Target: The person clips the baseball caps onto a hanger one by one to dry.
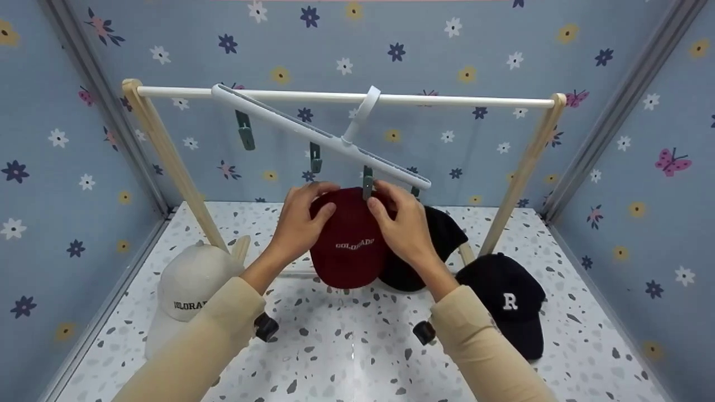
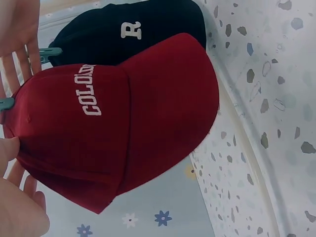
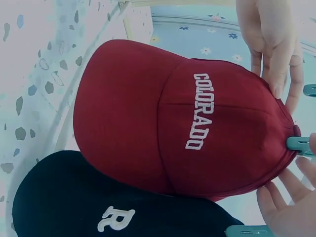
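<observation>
A red baseball cap (image 1: 346, 251) with white COLORADO lettering hangs below the tilted white hanger (image 1: 313, 134), brim down. My left hand (image 1: 304, 218) pinches the left side of its crown, thumb in front and fingers behind. At the crown's other side, my right hand (image 1: 402, 220) holds the cap, its thumb beside a green clip (image 1: 367, 184). That clip bites the top of the crown, as the right wrist view shows. Behind and to the right hangs a black cap (image 1: 444, 231) with a white R, its own clip (image 3: 249, 230) on the crown.
The hanger hooks over a white rail (image 1: 475, 101) on a wooden stand (image 1: 167, 151). Two free clips, a left one (image 1: 246, 131) and an inner one (image 1: 315, 158), dangle from it. A beige cap (image 1: 195, 279) and another black R cap (image 1: 505, 307) lie on the speckled surface (image 1: 346, 357).
</observation>
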Motion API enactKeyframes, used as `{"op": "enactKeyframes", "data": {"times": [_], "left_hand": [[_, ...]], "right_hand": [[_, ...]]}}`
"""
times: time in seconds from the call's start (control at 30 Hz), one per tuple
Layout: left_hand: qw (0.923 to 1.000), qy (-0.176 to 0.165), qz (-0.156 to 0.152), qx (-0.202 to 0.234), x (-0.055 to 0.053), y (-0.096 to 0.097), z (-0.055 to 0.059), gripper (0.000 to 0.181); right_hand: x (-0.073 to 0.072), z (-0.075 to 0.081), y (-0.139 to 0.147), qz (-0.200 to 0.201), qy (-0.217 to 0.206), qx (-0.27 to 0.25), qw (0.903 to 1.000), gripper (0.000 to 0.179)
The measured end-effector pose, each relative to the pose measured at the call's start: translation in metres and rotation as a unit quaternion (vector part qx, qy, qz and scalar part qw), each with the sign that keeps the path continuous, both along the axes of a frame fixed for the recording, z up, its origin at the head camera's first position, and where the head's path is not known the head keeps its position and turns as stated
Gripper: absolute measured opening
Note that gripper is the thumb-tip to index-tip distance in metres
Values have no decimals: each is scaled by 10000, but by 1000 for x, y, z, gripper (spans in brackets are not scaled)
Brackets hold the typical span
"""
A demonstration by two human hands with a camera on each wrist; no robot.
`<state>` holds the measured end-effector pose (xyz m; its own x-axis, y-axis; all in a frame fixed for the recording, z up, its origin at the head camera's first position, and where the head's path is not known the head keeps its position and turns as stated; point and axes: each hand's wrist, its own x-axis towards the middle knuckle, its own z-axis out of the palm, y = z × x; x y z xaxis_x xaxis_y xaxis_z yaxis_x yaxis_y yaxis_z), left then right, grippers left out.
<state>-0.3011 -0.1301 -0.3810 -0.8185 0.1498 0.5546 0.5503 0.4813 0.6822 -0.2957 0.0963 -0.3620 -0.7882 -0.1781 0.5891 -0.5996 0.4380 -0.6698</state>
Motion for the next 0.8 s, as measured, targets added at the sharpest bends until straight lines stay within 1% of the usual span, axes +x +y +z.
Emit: {"op": "enactKeyframes", "data": {"times": [0.2, 0.43, 0.6, 0.8], "left_hand": [[9997, -223, 123, -27, 4, -9, -4, 30], [9996, -206, 133, -153, 13, -28, -8, 31], [9993, -223, 138, -258, 23, -45, -11, 32], [9987, -162, 163, -453, 36, -70, -17, 29]], "right_hand": [[9, -6, 4, -64, 61, -12, 10000, 39], [20, -11, 8, -20, 110, -74, 9999, 38], [27, -17, 13, 71, 98, -156, 9998, 37], [35, -27, 17, 197, 18, -278, 9994, 36]]}}
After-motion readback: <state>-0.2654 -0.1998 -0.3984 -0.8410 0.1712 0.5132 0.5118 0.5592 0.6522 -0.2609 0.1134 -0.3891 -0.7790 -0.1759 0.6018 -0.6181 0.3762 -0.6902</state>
